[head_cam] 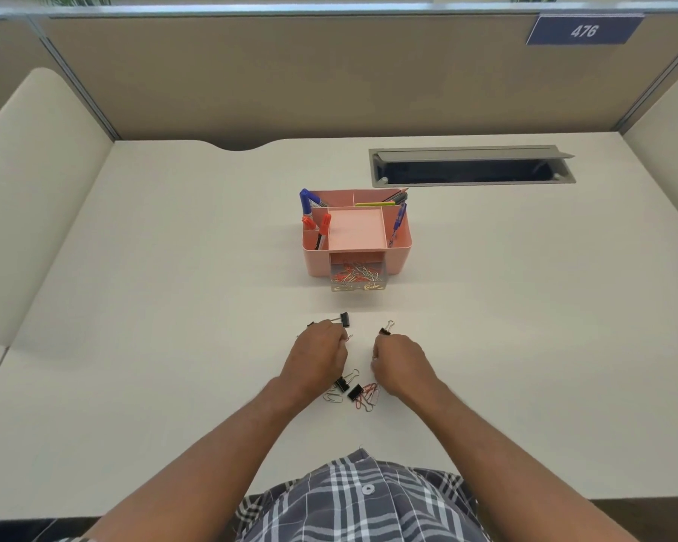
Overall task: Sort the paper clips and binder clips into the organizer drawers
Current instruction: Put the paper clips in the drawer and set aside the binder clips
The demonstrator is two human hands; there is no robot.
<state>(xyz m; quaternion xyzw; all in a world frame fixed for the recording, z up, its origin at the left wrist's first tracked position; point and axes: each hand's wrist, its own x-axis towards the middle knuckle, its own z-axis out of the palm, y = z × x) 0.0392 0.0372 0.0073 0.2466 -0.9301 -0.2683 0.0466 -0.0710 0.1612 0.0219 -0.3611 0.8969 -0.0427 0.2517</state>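
Observation:
A pink organizer [398,244] stands mid-desk. Its clear drawer [359,276] is pulled out and holds several paper clips. My left hand [318,356] rests on the desk with fingers curled and pinches a pink paper clip [348,338] at its fingertips, just below a black binder clip [343,319]. My right hand [402,359] is curled too. A bit of metal shows at its thumb, and a second binder clip [386,329] lies at its knuckles. Two more binder clips [348,388] and loose paper clips [368,399] lie between my wrists.
Pens and markers [310,213] stand in the organizer's top compartments. A grey cable slot [470,166] with its lid raised sits in the desk at the back right. Beige partition walls [329,72] close off the desk on three sides.

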